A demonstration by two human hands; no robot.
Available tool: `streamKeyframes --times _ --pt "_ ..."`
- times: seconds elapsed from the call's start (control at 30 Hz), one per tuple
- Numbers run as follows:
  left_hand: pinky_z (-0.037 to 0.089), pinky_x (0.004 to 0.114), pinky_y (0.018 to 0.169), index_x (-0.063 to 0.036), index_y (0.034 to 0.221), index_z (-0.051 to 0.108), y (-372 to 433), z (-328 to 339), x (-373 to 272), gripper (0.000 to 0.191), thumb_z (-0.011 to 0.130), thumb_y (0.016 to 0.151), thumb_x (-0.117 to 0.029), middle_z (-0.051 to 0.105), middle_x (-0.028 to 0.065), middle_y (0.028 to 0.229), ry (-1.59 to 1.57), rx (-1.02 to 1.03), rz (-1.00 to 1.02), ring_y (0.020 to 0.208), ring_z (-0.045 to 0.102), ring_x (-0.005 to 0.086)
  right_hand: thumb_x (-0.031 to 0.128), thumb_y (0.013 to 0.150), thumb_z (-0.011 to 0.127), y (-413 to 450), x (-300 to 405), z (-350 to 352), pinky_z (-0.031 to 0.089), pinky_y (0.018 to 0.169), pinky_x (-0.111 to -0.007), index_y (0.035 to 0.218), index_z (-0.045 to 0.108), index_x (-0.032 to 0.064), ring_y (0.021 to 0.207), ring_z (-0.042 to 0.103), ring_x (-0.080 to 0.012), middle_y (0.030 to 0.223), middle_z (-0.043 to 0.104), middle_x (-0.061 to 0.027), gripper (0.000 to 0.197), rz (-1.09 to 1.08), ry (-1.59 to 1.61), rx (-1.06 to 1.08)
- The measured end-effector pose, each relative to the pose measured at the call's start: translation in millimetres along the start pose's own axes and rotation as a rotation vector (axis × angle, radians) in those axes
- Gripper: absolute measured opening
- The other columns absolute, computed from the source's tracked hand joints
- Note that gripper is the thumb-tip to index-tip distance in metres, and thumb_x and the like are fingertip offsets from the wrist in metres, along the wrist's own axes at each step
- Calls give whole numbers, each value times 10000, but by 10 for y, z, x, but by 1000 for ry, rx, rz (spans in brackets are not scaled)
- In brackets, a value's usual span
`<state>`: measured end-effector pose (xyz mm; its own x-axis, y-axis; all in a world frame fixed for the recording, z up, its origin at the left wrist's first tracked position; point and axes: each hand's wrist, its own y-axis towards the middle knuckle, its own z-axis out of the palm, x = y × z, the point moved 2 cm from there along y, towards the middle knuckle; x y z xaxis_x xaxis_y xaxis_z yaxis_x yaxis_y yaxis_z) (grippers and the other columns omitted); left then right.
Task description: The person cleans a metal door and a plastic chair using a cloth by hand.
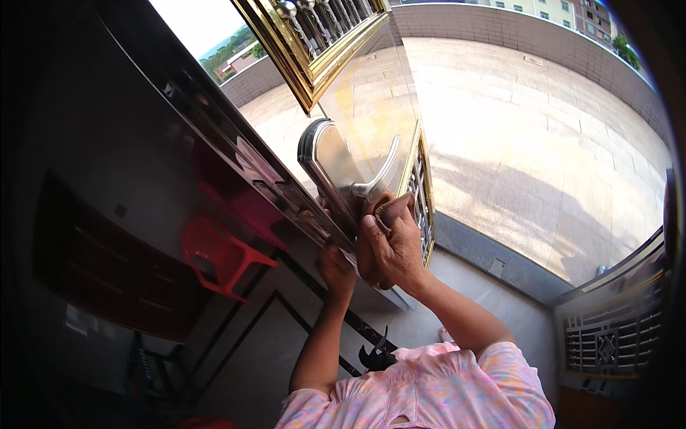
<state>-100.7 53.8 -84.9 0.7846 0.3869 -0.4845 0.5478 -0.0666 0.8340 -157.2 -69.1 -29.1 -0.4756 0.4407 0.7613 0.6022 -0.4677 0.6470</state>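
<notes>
A polished metal door (375, 88) with gold-coloured trim stands ajar in front of me. On its face is a long silver lock plate (328, 147) with a curved lever handle (387, 170). My right hand (399, 246) is closed on a brown cloth (395, 209), pressed against the door just below the base of the lever. My left hand (336, 271) is at the door's edge, below the latch parts (305, 214); its fingertips are partly hidden, and whether they grip the edge cannot be made out.
A red plastic chair (228, 263) stands indoors on the left, near a dark wooden door (118, 268). A grey stone threshold (482, 260) borders the paved terrace (514, 123). Another ornate metal door panel (611, 332) is at the right.
</notes>
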Motion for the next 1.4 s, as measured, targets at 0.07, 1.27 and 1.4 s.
streamKeyframes --times 0.07,1.27,1.4 --pt "414 337 811 33 1001 488 -28 27 39 309 343 910 -225 550 130 959 68 41 82 871 551 228 231 764 594 1 101 79 440 581 -415 796 554 33 677 535 -365 856 502 -187 204 -25 -144 47" --pt "440 404 591 -15 900 549 -264 33 167 227 432 836 -199 561 181 782 70 48 178 687 548 364 239 802 534 744 498 -224 403 675 -386 861 575 9 758 511 -334 849 516 -184 241 -379 50 -156" --pt "433 417 560 7 890 528 -301 123 166 196 423 848 -152 551 197 755 38 -44 146 652 536 386 331 836 497 1096 491 -131 396 686 -390 845 574 -5 808 502 -325 861 508 -170 345 -251 -23 -102"
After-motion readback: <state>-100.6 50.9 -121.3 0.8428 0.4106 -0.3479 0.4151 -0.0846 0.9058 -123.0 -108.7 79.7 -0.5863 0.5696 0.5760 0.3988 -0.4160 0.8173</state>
